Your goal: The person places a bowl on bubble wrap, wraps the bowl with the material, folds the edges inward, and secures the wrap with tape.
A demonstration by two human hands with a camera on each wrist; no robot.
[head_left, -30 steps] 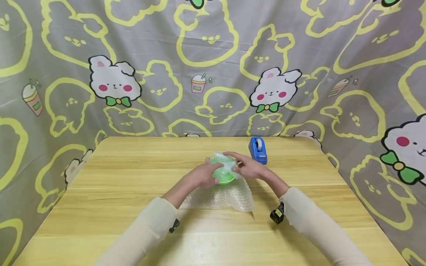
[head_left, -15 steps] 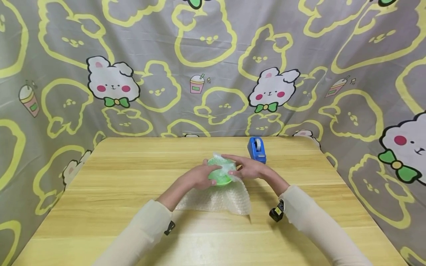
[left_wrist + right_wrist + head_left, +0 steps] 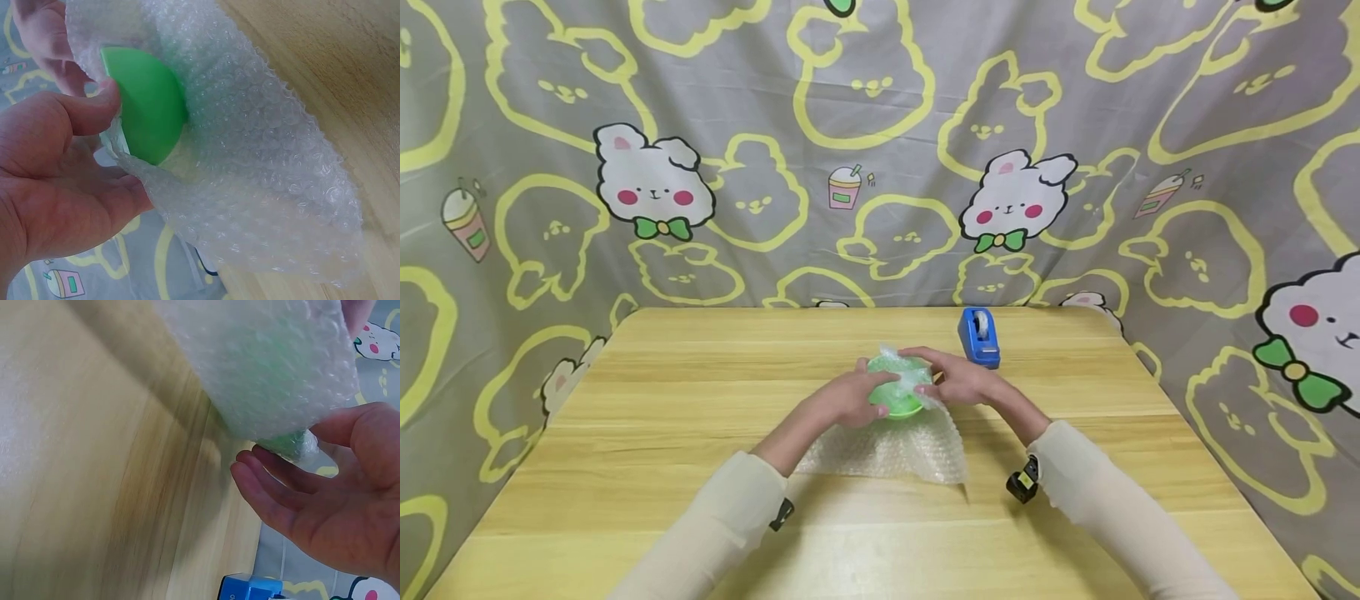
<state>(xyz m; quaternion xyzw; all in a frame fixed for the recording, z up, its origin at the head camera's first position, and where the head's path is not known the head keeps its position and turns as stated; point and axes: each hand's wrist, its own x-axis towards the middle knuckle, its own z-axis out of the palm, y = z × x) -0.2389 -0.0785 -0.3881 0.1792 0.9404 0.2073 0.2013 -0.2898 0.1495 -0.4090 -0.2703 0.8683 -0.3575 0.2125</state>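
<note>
A bright green bowl (image 3: 904,410) stands near the middle of the table, its outside resting against a sheet of bubble wrap (image 3: 887,454). Part of the sheet is folded over the bowl's opening; the rest spreads toward the person. My left hand (image 3: 846,402) grips the bowl's left side, and in the left wrist view its thumb presses at the rim of the green bowl (image 3: 150,103) with fingers beneath the wrap. On the other side my right hand (image 3: 961,379) pinches the bubble wrap (image 3: 269,369) at the rim, its fingers reaching behind the bowl.
A blue tape dispenser (image 3: 979,340) stands toward the back right of the wooden table (image 3: 700,367), just beyond the right hand. Behind the table hangs a grey patterned curtain (image 3: 760,83). Each wrist carries a small black camera.
Over the last second both hands, the bowl and the bubble wrap have shifted slightly left and toward the person. During the last half second hardly anything has moved.
</note>
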